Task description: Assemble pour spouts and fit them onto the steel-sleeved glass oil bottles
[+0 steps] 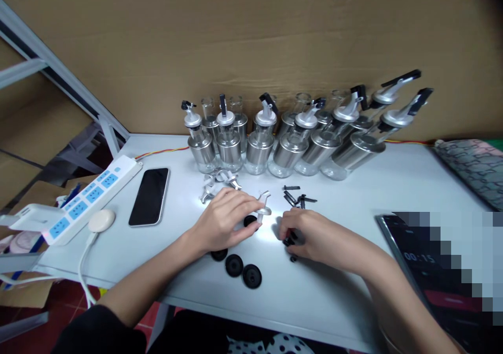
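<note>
Over the table (184, 196), the left hand (223, 220) pinches a silver spout (266, 211) (right hand (309, 232): can't tell its grip).

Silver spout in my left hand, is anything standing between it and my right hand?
Nothing visible; only bare tabletop shows between the silver spout and your right hand. The black strips lie beyond that hand, outside the gap.
</note>
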The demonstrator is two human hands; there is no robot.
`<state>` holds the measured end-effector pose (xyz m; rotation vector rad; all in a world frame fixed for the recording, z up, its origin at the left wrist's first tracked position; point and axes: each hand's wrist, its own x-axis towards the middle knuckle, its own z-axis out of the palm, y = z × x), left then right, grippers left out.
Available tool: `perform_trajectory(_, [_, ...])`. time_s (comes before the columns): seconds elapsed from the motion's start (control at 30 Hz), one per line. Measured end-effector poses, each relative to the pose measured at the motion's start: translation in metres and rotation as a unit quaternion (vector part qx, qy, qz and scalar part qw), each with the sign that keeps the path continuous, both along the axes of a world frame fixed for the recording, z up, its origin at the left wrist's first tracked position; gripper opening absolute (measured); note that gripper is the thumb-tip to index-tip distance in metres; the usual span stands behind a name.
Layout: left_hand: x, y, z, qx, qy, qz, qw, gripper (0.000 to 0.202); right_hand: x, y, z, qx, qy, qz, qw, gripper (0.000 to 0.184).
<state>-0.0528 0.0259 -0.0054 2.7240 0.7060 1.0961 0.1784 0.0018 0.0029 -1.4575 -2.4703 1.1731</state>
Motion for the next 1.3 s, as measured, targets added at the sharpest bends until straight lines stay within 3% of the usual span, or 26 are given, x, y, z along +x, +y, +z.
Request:
perform_trajectory(0.2, [0.001,0.0,0.0,-0.001,0.003,-0.004,1.0,0.02,-0.006,0.001,0.003,0.003,0.02,-0.005,1.0,0.009])
perform_trajectory(0.37, [0.001,0.0,0.0,-0.001,0.005,-0.004,1.0,0.021,-0.009,0.001,0.015,0.043,0.103,-0.076,0.991,0.005])
perform_trajectory(0.57, [0.001,-0.001,0.002,-0.012,0.004,-0.014,1.0,0.023,-0.011,0.003,0.018,0.143,0.252,-0.189,0.938,0.009])
perform_trajectory(0.7, [0.002,-0.002,0.004,-0.012,0.001,-0.024,1.0,0.023,-0.014,0.004,0.013,0.161,0.312,-0.212,0.912,0.013])
perform_trajectory(0.87, [0.002,-0.003,0.006,-0.004,0.0,-0.033,0.999,0.024,-0.015,0.004,0.013,0.149,0.328,-0.207,0.91,0.016])
perform_trajectory(1.17, [0.001,-0.002,0.004,-0.003,0.01,-0.04,0.999,0.026,-0.022,0.005,0.011,0.071,0.345,-0.261,0.899,0.022])
perform_trajectory(1.3, [-0.004,0.001,0.013,-0.02,0.069,-0.016,0.997,0.035,-0.025,0.004,0.011,0.056,0.356,-0.298,0.884,0.024])
